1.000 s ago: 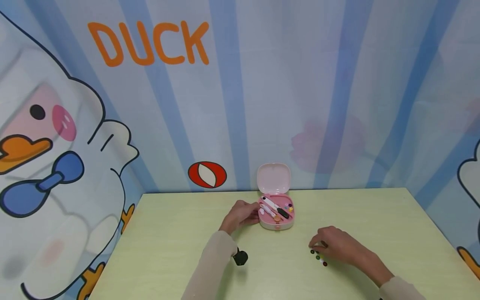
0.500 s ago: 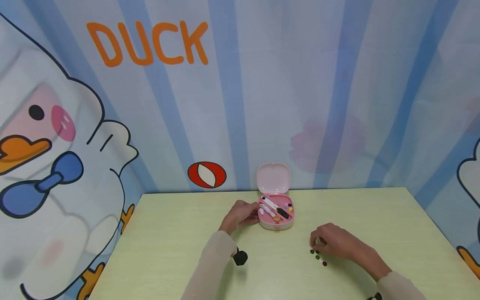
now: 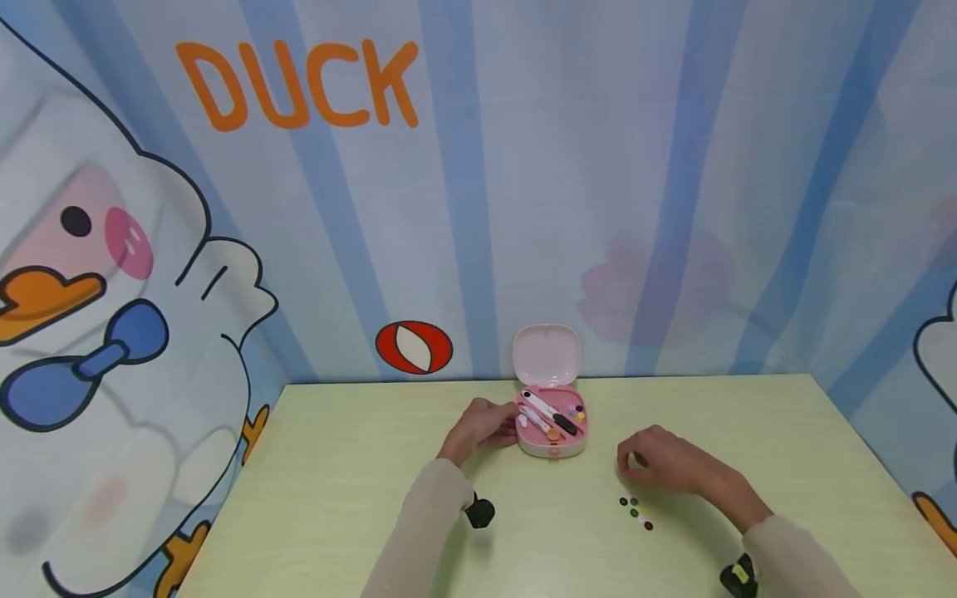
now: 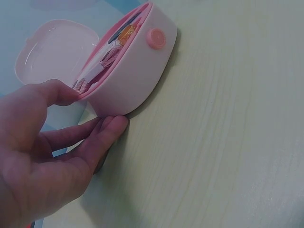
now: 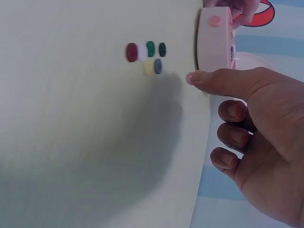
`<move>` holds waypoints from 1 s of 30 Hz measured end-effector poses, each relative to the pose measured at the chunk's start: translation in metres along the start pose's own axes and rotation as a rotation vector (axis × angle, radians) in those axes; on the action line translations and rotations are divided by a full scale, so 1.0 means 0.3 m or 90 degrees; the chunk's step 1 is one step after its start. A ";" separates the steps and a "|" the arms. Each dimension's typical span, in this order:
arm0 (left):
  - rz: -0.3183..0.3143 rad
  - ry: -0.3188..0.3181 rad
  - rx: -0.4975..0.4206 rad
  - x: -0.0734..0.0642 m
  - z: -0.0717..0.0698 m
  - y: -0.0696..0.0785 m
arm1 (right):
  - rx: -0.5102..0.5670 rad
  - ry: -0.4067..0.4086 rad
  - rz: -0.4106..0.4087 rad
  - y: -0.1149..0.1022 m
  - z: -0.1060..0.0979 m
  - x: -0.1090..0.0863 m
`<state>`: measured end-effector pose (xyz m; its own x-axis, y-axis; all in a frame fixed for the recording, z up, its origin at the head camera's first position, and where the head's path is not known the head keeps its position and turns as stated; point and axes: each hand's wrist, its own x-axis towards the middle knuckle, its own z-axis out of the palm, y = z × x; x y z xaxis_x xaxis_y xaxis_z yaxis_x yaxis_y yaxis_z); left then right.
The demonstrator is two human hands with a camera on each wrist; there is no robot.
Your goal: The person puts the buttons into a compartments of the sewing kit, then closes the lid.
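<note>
A pink sewing box (image 3: 552, 449) stands with its lid (image 3: 547, 355) raised. Inside lie a white-and-black tool (image 3: 549, 411), a bundle of thread (image 4: 111, 56) and several small coloured pieces (image 3: 576, 412). My left hand (image 3: 480, 428) holds the box's left side, thumb at the rim and fingers low on the wall. Front right of the box, my right hand (image 3: 661, 458) hovers above the table, pinching a small pink button (image 5: 190, 79) at the thumb tip. Nearer me lie loose buttons, among them a red one (image 5: 132, 52), a green one (image 5: 150, 48) and a yellow one (image 5: 149, 67).
The pale wooden table (image 3: 359, 482) ends at a printed curtain (image 3: 523, 166) right behind the box lid. A black wrist camera (image 3: 479, 512) hangs below the left sleeve, another (image 3: 738, 576) by the right sleeve.
My right hand has risen off the loose buttons and moved back, away from me, with the small button between its fingers. The left hand and the box stay in place.
</note>
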<state>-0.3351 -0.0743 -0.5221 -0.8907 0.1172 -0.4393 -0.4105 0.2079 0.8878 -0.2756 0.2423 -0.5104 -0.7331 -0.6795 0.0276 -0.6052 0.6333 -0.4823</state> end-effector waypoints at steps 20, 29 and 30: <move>-0.008 0.021 0.017 0.000 0.005 0.003 | -0.004 0.039 -0.028 0.006 -0.115 0.167; -0.007 0.014 0.017 -0.008 0.002 0.009 | 0.018 0.024 0.016 0.001 -0.125 0.225; -0.008 0.014 0.018 -0.008 0.002 0.009 | 0.019 0.024 0.023 0.001 -0.124 0.231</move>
<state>-0.3340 -0.0735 -0.5187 -0.8895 0.0933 -0.4473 -0.4166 0.2364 0.8778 -0.3380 0.2092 -0.4762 -0.7660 -0.6415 0.0424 -0.5687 0.6454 -0.5099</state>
